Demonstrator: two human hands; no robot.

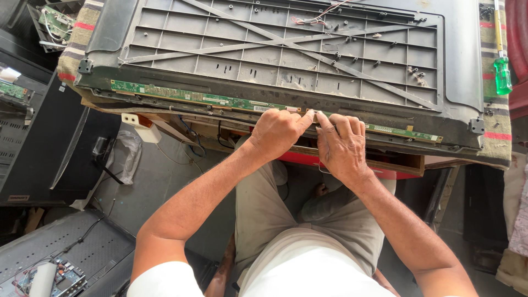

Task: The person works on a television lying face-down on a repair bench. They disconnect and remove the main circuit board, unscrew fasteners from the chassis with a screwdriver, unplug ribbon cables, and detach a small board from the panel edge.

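A large grey plastic panel back [286,49] with ribs and crossed metal strips lies face down on a cloth-covered table. A long narrow green circuit strip [181,96] runs along its near edge. My left hand [278,132] and my right hand [341,146] meet at the middle of that strip. The fingertips of both hands pinch a small pale piece where the strip passes between them. What exactly sits between the fingers is hidden.
A green-handled screwdriver [501,69] lies at the table's right edge. Loose screws [415,74] rest on the panel. A black television back [49,143] stands on the floor at left. More circuit boards [55,19] lie at top left and bottom left.
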